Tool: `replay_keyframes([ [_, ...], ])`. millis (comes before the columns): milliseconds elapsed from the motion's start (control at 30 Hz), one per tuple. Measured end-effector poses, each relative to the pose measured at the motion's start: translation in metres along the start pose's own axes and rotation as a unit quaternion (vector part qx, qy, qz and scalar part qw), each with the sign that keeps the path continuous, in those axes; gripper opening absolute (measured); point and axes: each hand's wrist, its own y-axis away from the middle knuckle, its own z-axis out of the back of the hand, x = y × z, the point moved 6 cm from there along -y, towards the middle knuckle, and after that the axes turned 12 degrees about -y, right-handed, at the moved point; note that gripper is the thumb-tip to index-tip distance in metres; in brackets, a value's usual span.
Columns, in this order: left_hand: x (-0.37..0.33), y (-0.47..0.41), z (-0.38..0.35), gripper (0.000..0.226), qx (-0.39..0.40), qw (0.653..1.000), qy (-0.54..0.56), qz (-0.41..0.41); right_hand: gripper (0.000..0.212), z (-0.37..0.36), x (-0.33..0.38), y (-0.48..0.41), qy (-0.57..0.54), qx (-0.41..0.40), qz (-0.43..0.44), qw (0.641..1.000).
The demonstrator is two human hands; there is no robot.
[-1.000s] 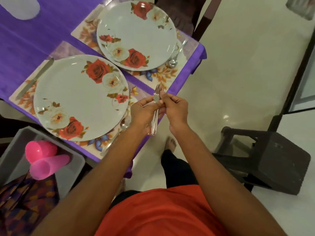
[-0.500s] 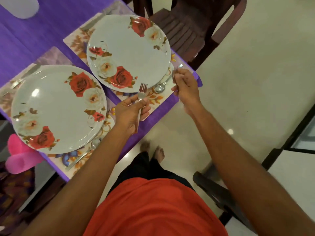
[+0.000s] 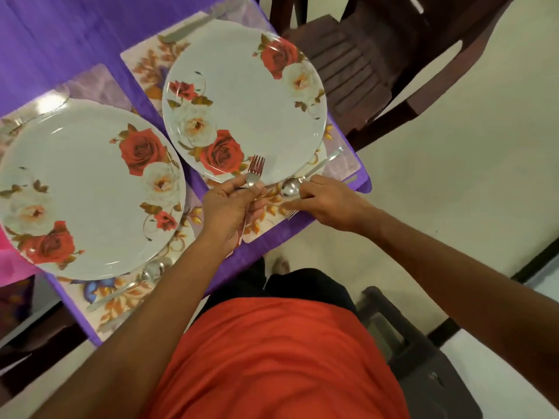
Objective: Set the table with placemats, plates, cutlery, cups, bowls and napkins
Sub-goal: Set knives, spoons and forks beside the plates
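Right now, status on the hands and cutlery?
Left hand grips fork. Right hand on second fork beside spoon, grip unclear. Nothing in the way.

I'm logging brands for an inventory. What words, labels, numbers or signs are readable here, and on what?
None readable. The far plate, near plate and placemat carry only flower prints; the fork, spoon and purple tablecloth show no visible marks.

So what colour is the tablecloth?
Purple; the tablecloth shows best in the head view.
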Motion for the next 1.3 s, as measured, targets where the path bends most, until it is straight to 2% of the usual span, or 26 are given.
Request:
replay_keyframes([
  [100, -0.001, 0.002, -0.006, 0.024, -0.012, 1.0, 0.004, 0.002, 0.032, 0.004, -0.013, 0.005, 0.02, -0.029, 0.016, 0.999],
  [400, 0.003, 0.006, -0.027, 0.021, -0.077, 0.995, 0.065, -0.003, 0.024, 0.023, -0.037, 0.025, 0.019, -0.122, -0.005, 0.992],
  [500, 0.008, 0.009, -0.036, 0.03, -0.093, 0.993, 0.074, -0.007, 0.024, 0.028, -0.051, 0.037, 0.011, -0.134, -0.021, 0.991],
  [600, 0.016, 0.011, -0.042, 0.04, -0.114, 0.991, 0.07, -0.007, 0.03, 0.026, -0.069, 0.051, 0.002, -0.113, -0.047, 0.992],
  [800, 0.025, 0.013, -0.046, 0.027, -0.132, 0.988, 0.075, -0.025, 0.04, 0.019, -0.079, 0.051, 0.06, -0.051, -0.017, 0.997],
  [967, 0.029, 0.014, -0.043, 0.033, -0.15, 0.984, 0.089, -0.028, 0.046, 0.02, -0.071, 0.036, 0.059, -0.026, 0.012, 0.998],
  [1300, 0.035, 0.017, -0.044, 0.033, -0.157, 0.981, 0.112, -0.023, 0.05, 0.019, -0.072, 0.031, 0.061, 0.002, 0.017, 0.998],
])
